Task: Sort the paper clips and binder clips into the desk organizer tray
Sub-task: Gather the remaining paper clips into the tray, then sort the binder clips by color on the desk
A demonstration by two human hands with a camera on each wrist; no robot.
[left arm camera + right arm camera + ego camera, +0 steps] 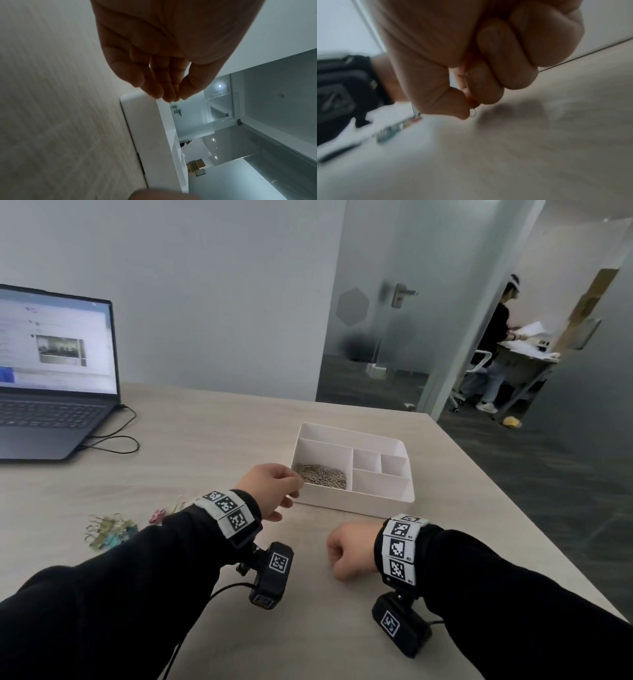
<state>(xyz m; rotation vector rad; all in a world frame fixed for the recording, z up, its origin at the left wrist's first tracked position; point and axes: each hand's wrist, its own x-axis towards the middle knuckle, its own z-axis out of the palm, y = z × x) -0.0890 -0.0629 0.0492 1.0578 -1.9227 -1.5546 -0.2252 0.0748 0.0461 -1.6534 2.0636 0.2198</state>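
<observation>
**Q:** What occupies the work surface, from largest item down?

**A:** The pale wood-grain table (pixel 205 440) fills the lower two thirds of the head view. A dark grey open laptop (pixel 51 392) sits at the left edge with its screen lit, and a thin black cable (pixel 116 440) loops beside it. The white rectangular plastic desk organizer tray (pixel 376 505) lies at centre frame, divided into several compartments. Its large left compartment holds a heap of silver wire paper clips (pixel 322 475); the other compartments show only white floor. A cluster of pastel-coloured metal binder clips (pixel 109 530) lies on the table at lower left, well apart from the tray.

**Q:** State of the hands?

**A:** The left hand (pixel 270 491) is over the tray's near left corner. In the left wrist view its fingers (pixel 154 86) are extended and bunched against the thumb tip; whether anything is held between them cannot be determined. The right hand (pixel 349 549) is at lower centre, below the tray, clenched in a fist. In the right wrist view its thumb and forefinger pinch a single silver wire clip (pixel 473 113), whose loop protrudes just above the table.

**Q:** Anything beyond the table?

**A:** A person in dark clothing (pixel 496 344) stands in the upper right, past a glass door (pixel 376 320).
</observation>
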